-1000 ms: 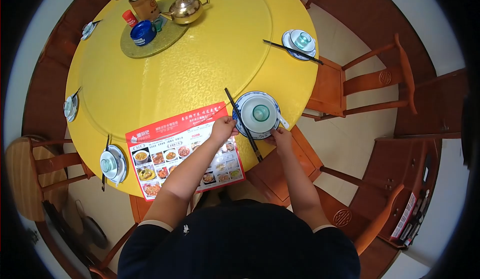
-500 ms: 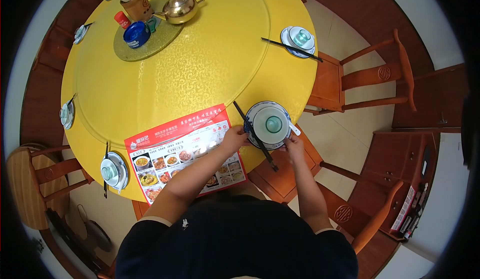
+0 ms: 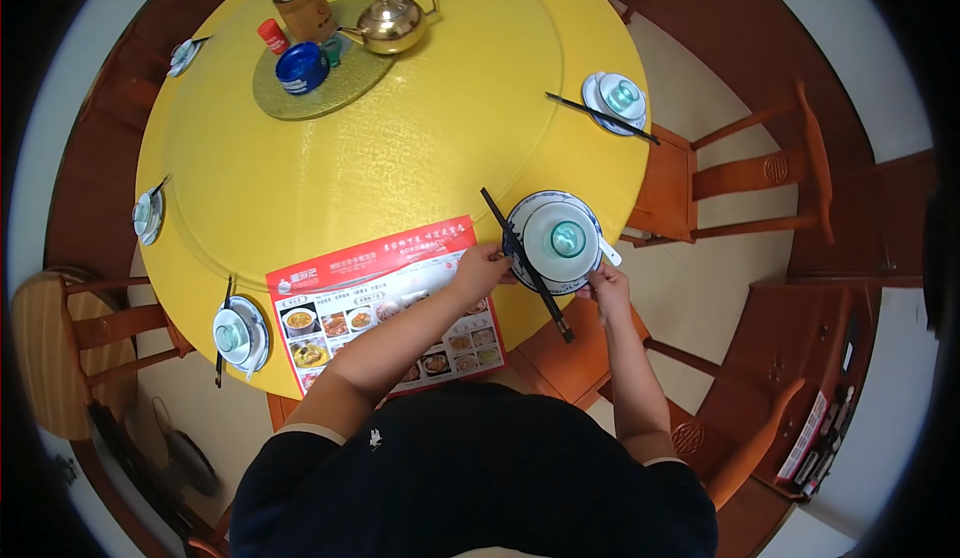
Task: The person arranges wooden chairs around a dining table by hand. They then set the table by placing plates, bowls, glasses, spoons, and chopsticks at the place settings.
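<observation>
Beside the picture menu (image 3: 385, 278), your left hand (image 3: 483, 270) and right hand (image 3: 609, 293) pinch the blue-patterned plate (image 3: 529, 207), apparently adjusting it; keep it level.

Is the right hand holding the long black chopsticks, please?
No, the right hand grips the blue-patterned round plate, apart from the long black chopsticks.
</observation>
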